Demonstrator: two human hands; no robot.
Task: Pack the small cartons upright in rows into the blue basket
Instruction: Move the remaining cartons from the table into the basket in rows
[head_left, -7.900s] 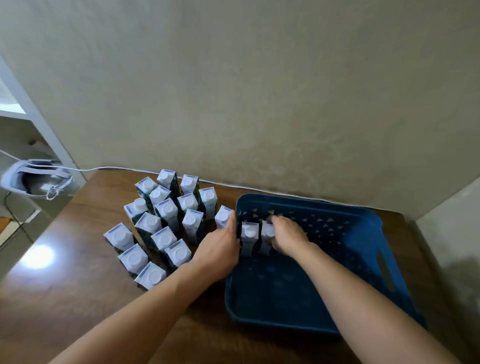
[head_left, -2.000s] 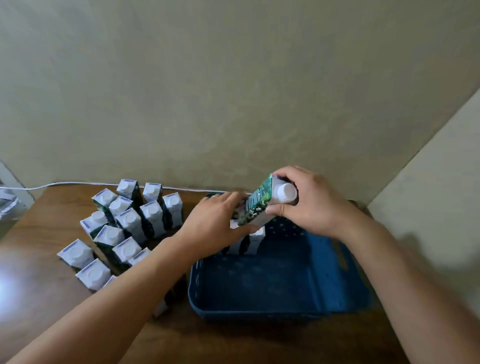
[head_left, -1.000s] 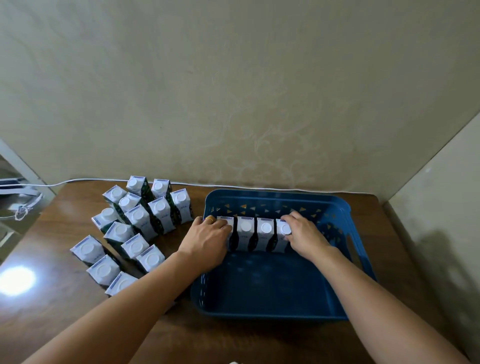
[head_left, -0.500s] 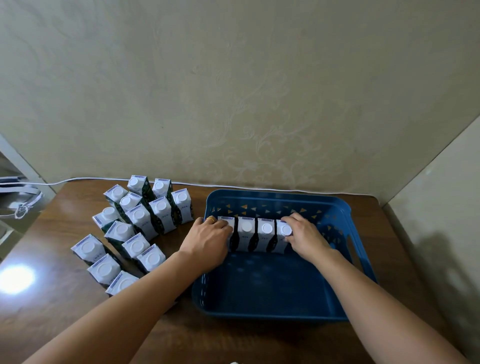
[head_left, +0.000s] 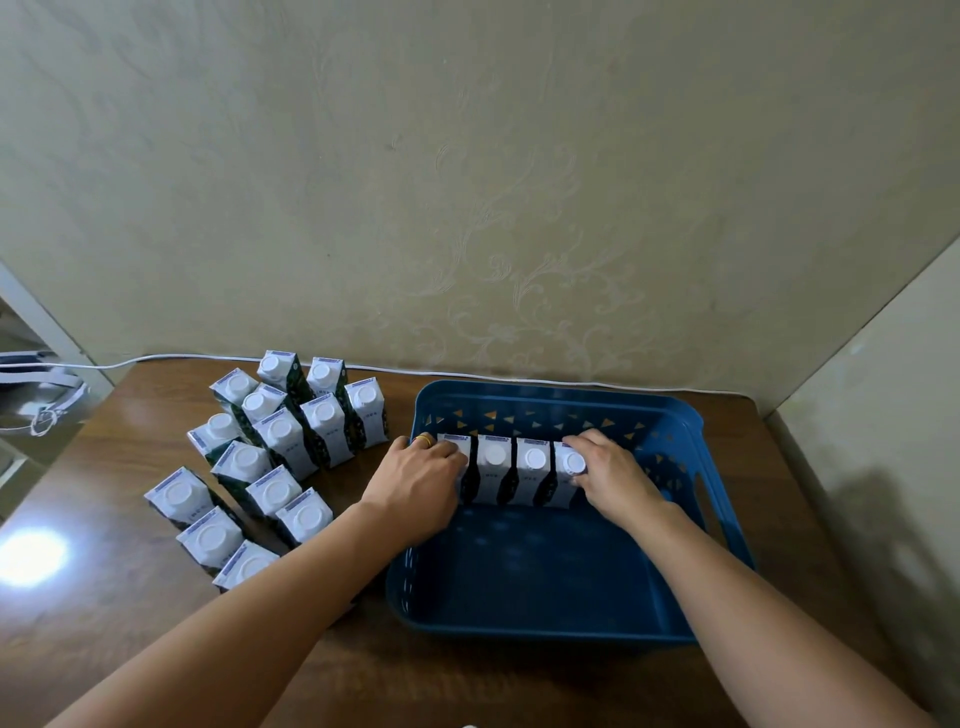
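The blue basket (head_left: 561, 396) stands on the right half of the wooden table. Inside it, near the far wall, several small white-capped cartons (head_left: 494, 470) stand upright in one row. My left hand (head_left: 421, 480) covers and grips the leftmost carton of that row, reaching over the basket's left rim. Fingers of my right hand (head_left: 610, 475) are closed on the rightmost carton (head_left: 570, 467). Several loose cartons (head_left: 280, 441) stand upright in a cluster on the table, left of the basket.
A white cable (head_left: 519, 375) runs along the wall at the table's back edge. A side wall (head_left: 883, 415) closes in on the right. A grey object with straps (head_left: 41, 395) sits beyond the table's left edge. The basket's near half (head_left: 530, 571) holds nothing.
Two seconds ago my right hand held a tilted carton above the basket; it now stands at the row's right end. Over the last second both hands have stayed at the row's ends.
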